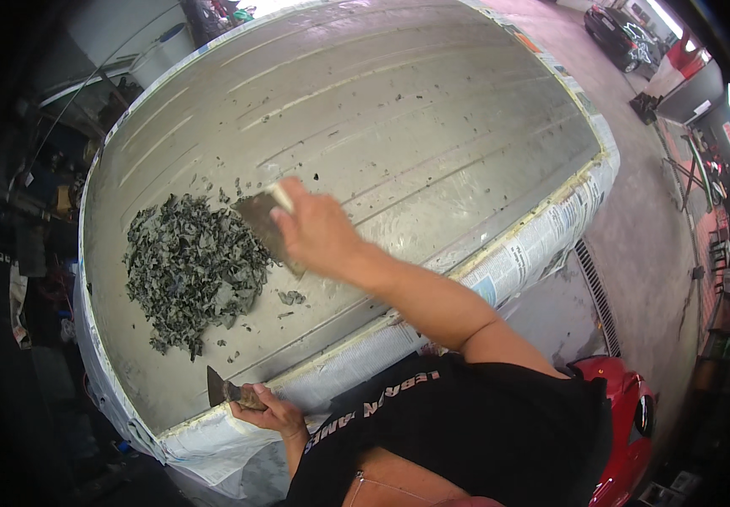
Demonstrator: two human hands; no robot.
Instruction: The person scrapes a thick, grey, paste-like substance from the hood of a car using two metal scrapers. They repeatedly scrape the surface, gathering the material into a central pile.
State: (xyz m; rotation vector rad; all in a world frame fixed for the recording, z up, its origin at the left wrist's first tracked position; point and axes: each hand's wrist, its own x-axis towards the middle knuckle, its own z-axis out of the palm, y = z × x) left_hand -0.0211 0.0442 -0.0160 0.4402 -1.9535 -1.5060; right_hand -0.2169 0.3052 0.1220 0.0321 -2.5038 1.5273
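Note:
My right hand (318,224) is closed round the pale handle of a wide scraper (265,226), its blade against the right side of a heap of grey-black paint flakes (196,266). The heap lies on the bare, ribbed metal of a vehicle roof (432,127). Close to the roof's near edge, my left hand (267,410) grips a smaller putty knife (223,390) with its dark blade pointing up and away. A few loose flakes (291,297) lie between the two tools, and others are scattered across the metal.
Taped newspaper (542,228) covers the roof's edges and near side. Beside me on the right is a red vehicle (623,422), near a floor drain grate (597,296). A dark car (623,38) stands far right. Shelves and clutter line the left.

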